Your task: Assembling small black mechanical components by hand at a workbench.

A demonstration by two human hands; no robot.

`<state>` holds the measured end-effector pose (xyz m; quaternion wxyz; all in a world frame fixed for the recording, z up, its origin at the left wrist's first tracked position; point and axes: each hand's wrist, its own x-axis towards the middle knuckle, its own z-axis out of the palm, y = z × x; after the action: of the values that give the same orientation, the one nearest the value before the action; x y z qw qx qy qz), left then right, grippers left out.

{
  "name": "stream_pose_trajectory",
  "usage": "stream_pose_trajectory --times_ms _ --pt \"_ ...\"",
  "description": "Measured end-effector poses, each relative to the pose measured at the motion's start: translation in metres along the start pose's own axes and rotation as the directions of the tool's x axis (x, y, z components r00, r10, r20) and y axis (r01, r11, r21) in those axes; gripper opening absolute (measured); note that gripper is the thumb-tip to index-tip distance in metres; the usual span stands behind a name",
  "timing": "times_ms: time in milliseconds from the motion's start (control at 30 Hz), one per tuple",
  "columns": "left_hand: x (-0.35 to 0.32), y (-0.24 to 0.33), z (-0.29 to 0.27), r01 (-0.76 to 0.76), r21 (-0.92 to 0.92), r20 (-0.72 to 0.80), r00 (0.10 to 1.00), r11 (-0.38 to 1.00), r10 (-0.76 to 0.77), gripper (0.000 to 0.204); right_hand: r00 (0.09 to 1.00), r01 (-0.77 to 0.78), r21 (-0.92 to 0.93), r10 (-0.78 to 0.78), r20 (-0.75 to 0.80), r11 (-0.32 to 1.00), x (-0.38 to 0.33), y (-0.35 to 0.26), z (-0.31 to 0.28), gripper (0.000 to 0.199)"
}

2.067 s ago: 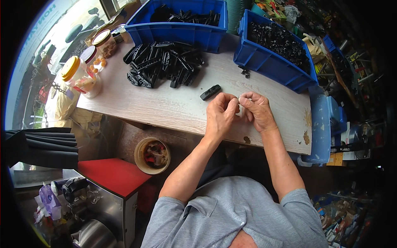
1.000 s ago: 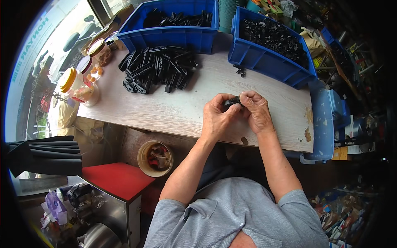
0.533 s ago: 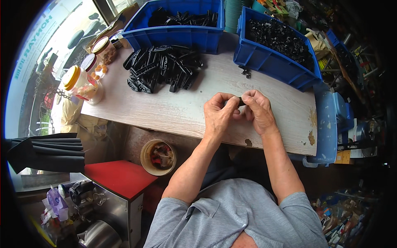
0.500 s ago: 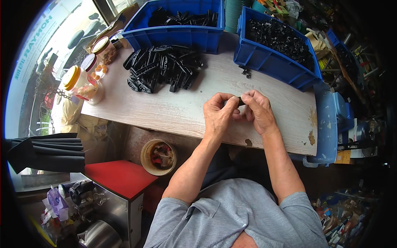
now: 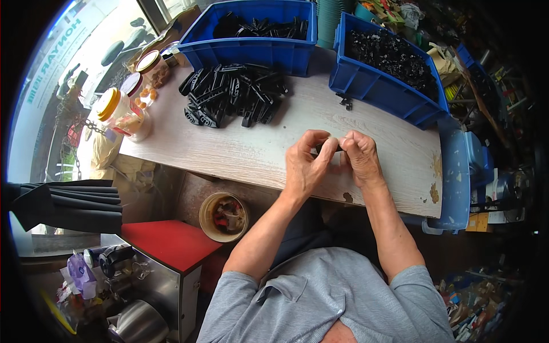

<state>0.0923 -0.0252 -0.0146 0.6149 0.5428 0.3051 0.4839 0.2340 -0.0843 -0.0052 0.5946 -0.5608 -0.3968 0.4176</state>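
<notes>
Left hand (image 5: 306, 163) pinches a dark part (image 5: 337, 148), mostly hidden, right of the black pile (image 5: 231, 94) and nearer the body; right hand (image 5: 361, 157) has fingertips closed at the part's end, can't tell if gripping it or something smaller. Risk: a loosened pinch or off-angle push could pop the part out onto the table (image 5: 229, 154) or off it.

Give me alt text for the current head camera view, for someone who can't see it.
A person's left hand holds a dark part, mostly hidden, with the right hand close against it, over a pale wood-grain table. Beyond them are a pile of black pieces and two blue bins of black parts, with three lidded jars at the left.
</notes>
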Motion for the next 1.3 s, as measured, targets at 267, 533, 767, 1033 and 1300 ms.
stream_pose_trajectory --times_ms 267,533,767,1033,1300 --pt "0.044 0.010 -0.066 -0.267 0.961 0.201 0.860 0.078 0.469 0.020 0.973 -0.128 0.302 0.179 -0.148 0.945 -0.003 -0.014 -0.006 0.039" --pt "0.039 0.004 -0.069 -0.438 0.897 0.383 0.840 0.062 0.384 0.036 0.766 -0.048 0.352 0.261 -0.588 0.935 -0.003 -0.019 -0.085 0.039" --pt "0.055 0.000 -0.062 -0.475 0.866 0.394 0.842 0.158 0.369 0.034 0.509 0.087 0.362 0.271 -0.817 0.928 -0.019 -0.024 -0.165 0.042" --pt "0.052 -0.002 -0.057 -0.635 0.755 0.548 0.748 0.164 0.373 0.029 0.714 -0.148 0.192 0.239 -0.659 0.970 0.003 -0.023 -0.115 0.025" --pt "0.054 -0.004 -0.052 -0.615 0.776 0.546 0.766 0.140 0.339 0.024 0.809 -0.380 -0.100 0.278 -0.517 0.920 0.042 -0.031 -0.058 0.037"
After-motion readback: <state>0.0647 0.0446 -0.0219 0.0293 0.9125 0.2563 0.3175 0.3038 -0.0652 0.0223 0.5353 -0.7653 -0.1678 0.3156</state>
